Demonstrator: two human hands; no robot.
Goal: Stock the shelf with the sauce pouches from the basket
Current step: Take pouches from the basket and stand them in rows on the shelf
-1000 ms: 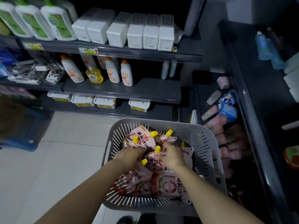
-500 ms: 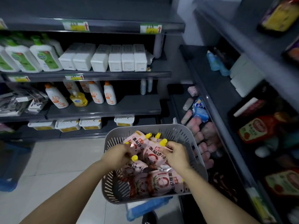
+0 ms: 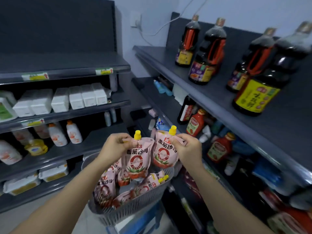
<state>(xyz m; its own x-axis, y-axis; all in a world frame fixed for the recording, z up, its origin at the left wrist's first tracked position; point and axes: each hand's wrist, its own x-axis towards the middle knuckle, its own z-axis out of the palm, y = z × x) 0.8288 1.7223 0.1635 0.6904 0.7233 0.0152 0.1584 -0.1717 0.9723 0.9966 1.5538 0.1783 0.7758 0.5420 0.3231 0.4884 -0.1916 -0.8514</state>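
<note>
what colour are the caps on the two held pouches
Yellow caps, seen best in the head view.

We see two pink sauce pouches held up side by side, yellow caps on top, red ring and tomato print facing us. The left pouch (image 3: pixel 136 159) hangs from the left hand (image 3: pixel 116 146), the right pouch (image 3: pixel 164 152) from the right hand (image 3: pixel 187 149), each pinched at its top edge. Below them, more pouches (image 3: pixel 104 188) lie heaped and tilted in the grey slotted basket (image 3: pixel 135 210). The dark shelf (image 3: pixel 160 63) runs along the right.
</note>
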